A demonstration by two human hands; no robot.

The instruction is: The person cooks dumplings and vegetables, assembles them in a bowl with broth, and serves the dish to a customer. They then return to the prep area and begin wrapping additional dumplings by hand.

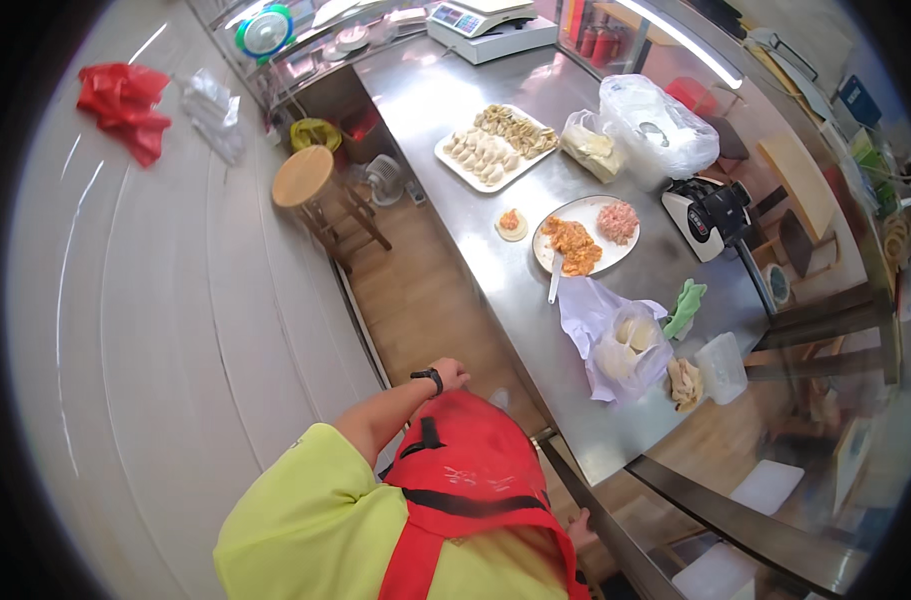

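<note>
My left hand point(451, 373), with a black watch on its wrist, is in front of my red apron point(470, 450), its fingers partly bent. Low at the right side of the apron shows part of my right hand point(581, 529); whether it holds anything is hidden. On the steel table point(493, 270) a dough wrapper with orange filling point(511, 223) lies beside an oval plate point(619, 256) of orange filling point(573, 244) and pink minced meat point(617, 222). A white-handled spreader point(555, 277) rests on the plate's edge. A white tray point(485, 186) holds rows of dumplings point(481, 156).
Plastic bags point(654, 127), a bag of dough rounds point(631, 349), a green cloth point(684, 309), a plastic container point(722, 367), a black-and-white device point(703, 217) and a scale point(478, 19) stand on the table. A wooden stool point(304, 176) is by the wall.
</note>
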